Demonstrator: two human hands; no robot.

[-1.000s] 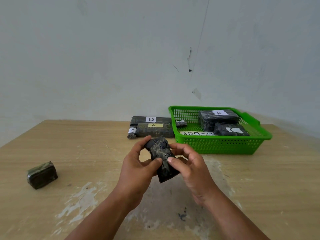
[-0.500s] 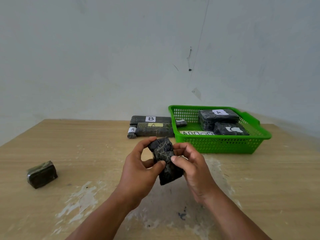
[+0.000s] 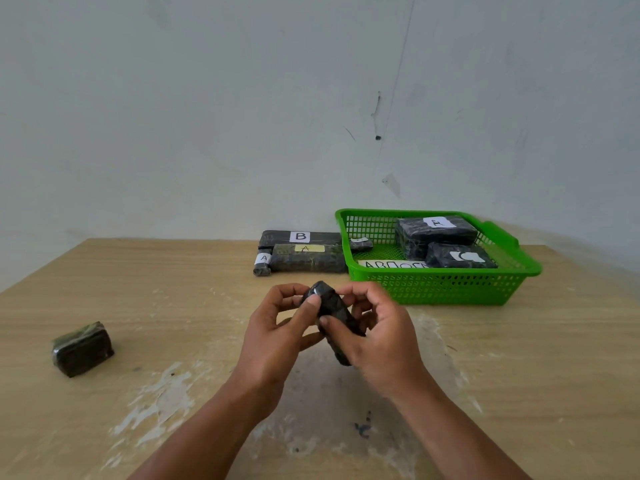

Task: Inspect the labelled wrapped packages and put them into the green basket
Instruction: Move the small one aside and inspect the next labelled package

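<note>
We log the wrapped package turned edge-on since the previous frame. The tabletop bears the green basket at far right, labelled packages inside. Left grip and right grip both pinch the wrapped package above the tabletop, near the basket.

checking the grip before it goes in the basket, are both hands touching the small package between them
Touching. The head view shows the left hand and right hand both holding the small package, thumbs pressed on its near face.
</note>
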